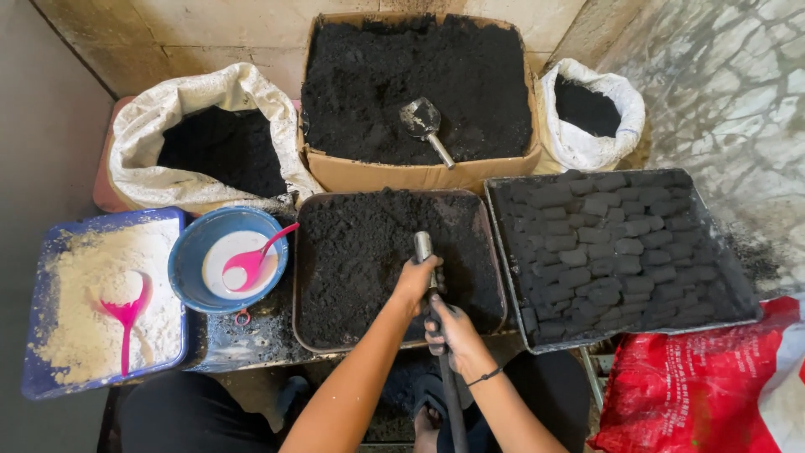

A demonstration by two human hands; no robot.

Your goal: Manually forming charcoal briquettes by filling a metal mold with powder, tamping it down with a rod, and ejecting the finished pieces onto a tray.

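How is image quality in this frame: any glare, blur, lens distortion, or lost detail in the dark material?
Head view: soft, even light, no hard shadows; the white powder is bright but keeps texture; the black powder in the tray and box runs dark yet still shows grain; both hands, left and right, and the pipe are sharp; wide-angle bending at the edges.

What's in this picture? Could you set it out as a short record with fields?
left hand: gripping the metal pipe near its top
right hand: gripping the same pipe lower down
pipe: upright, over the front tray of black powder
right tray: rows of black briquettes
box: black powder, metal scoop lying in it
sacks: two white ones, dark fill
blue bowl: white liquid, pink spoon
blue tray: pale powder, pink spoon
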